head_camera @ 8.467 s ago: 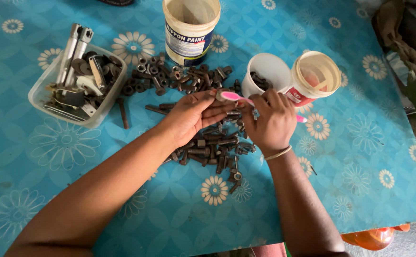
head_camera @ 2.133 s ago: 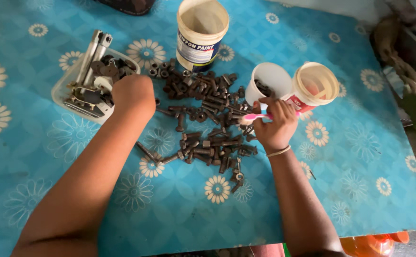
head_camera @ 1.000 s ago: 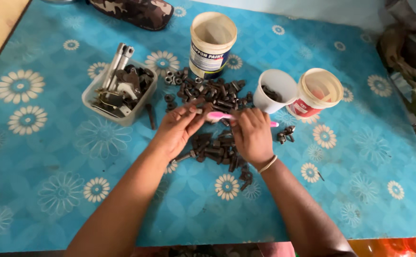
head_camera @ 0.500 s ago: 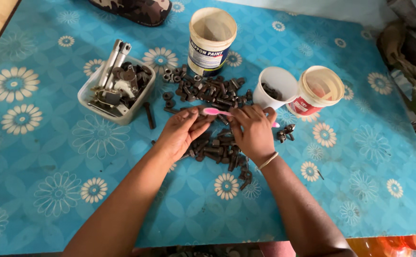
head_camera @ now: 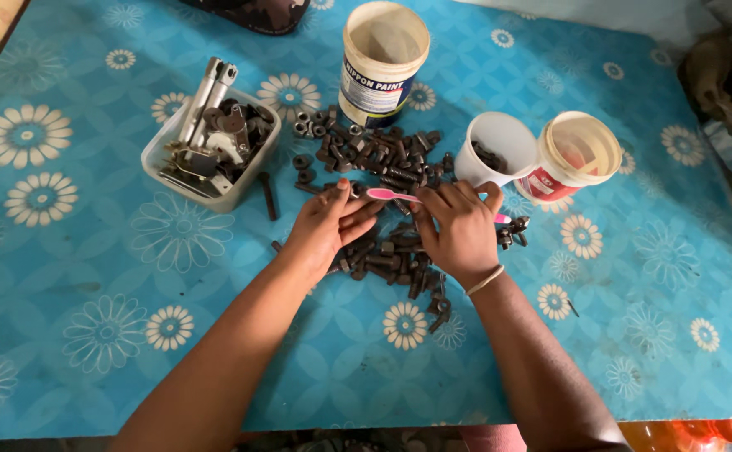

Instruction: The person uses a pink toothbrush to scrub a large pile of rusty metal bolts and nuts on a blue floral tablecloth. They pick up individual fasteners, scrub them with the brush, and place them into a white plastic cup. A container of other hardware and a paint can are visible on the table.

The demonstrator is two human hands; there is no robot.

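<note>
Right hand (head_camera: 460, 230) gripping pink toothbrush (head_camera: 393, 195), left hand (head_camera: 326, 226) pinching a small bolt (head_camera: 338, 191), both over bolt pile (head_camera: 387, 251) on desk (head_camera: 90, 276)

Soft, even daylight brightens the scene, shadows under the arms are faint, the centre is sharp, and the corners bend and soften slightly.

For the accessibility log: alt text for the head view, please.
Two hands meet over a pile of dark bolts on a blue flowered tablecloth; the right hand holds a pink toothbrush, the left hand beside it.
</note>
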